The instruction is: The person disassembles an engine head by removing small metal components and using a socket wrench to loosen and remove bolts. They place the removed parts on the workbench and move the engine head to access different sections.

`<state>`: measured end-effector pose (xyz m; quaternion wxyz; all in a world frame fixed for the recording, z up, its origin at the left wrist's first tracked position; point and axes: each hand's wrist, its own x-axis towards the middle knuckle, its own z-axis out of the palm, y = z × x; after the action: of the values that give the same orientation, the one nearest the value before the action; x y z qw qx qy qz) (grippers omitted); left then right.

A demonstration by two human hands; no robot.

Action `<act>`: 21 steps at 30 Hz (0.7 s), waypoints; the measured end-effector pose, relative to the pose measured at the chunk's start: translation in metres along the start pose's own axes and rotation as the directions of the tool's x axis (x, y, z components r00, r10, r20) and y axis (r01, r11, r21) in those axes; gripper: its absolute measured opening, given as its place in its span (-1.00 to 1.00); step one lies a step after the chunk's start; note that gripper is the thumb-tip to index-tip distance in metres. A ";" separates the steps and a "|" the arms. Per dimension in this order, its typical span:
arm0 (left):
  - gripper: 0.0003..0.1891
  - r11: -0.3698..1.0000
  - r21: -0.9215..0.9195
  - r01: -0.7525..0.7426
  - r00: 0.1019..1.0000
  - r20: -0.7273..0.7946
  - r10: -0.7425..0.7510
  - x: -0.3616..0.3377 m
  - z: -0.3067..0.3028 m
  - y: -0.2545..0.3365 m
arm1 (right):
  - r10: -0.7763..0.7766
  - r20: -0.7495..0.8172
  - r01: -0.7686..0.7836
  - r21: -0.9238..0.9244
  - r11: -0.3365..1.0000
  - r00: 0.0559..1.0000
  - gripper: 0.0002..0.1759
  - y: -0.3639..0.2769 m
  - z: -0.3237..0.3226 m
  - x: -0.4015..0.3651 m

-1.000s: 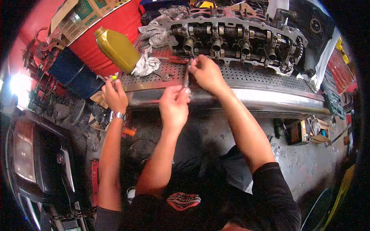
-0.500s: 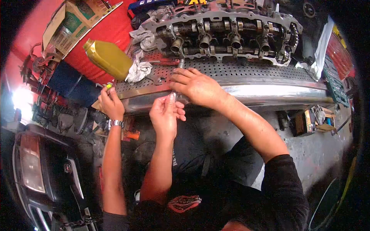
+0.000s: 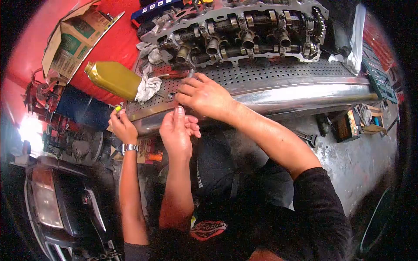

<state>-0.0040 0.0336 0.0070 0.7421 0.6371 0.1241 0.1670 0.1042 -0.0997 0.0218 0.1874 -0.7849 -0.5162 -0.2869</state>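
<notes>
My right hand [image 3: 203,96] is curled over a slim metal tool [image 3: 191,73], whose tip shows beyond the knuckles beside the engine cylinder head [image 3: 244,37]. Just below it, my left hand [image 3: 178,132] has its thumb raised and fingers curled at the near end of the same tool, mostly hidden between the hands. A red-handled tool [image 3: 167,73] and a crumpled white rag [image 3: 148,88] lie on the perforated metal surface [image 3: 278,76].
A co-worker's hand with a watch [image 3: 123,126] pinches a small yellow-green item [image 3: 118,108] at the left. Behind it lies a yellow-green bottle [image 3: 114,79]. A red drum [image 3: 117,43] carries cardboard. A tool case [image 3: 379,78] is at the right, a car headlight [image 3: 47,198] lower left.
The view has shifted, so the cylinder head and both my hands appear further left. My hands keep nearly the same hold, and the co-worker's hand still pinches the small item.
</notes>
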 end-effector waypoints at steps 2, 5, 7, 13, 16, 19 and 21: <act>-0.80 0.950 0.258 -0.177 0.983 -0.005 0.185 0.003 -0.001 0.002 | -0.038 -0.083 0.038 -0.003 0.999 0.996 -0.61 0.001 0.001 0.002; -0.70 0.551 0.701 -0.453 0.826 0.097 0.555 0.005 -0.004 -0.009 | -0.111 -0.187 0.114 0.006 0.993 0.976 -0.62 0.001 0.015 0.001; -0.61 0.321 0.828 -0.460 0.749 0.169 0.640 0.004 -0.006 -0.012 | -0.133 -0.162 0.134 -0.004 0.991 0.978 -0.64 0.000 0.016 0.002; -0.81 0.980 -0.198 0.004 0.999 0.034 0.003 -0.006 0.000 0.009 | -0.081 -0.061 0.078 -0.055 0.995 0.995 -0.69 -0.002 0.005 -0.005; -0.81 0.989 -0.068 -0.130 0.992 0.000 0.130 -0.004 0.008 0.011 | -0.042 -0.020 0.041 -0.049 0.998 0.999 -0.66 -0.003 0.002 -0.003; -0.80 0.761 0.497 -0.417 0.881 0.016 0.472 0.002 0.005 -0.007 | -0.135 -0.183 0.118 -0.098 0.988 0.974 -0.61 0.002 0.014 -0.003; -0.78 0.407 0.779 -0.477 0.758 0.129 0.640 0.004 -0.001 -0.011 | -0.182 -0.285 0.141 -0.156 0.978 0.941 -0.70 0.001 0.020 0.001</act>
<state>-0.0001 0.0348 -0.0039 0.2774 0.8751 0.0324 0.3952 0.1104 -0.0880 0.0071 0.1860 -0.6984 -0.5245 -0.4500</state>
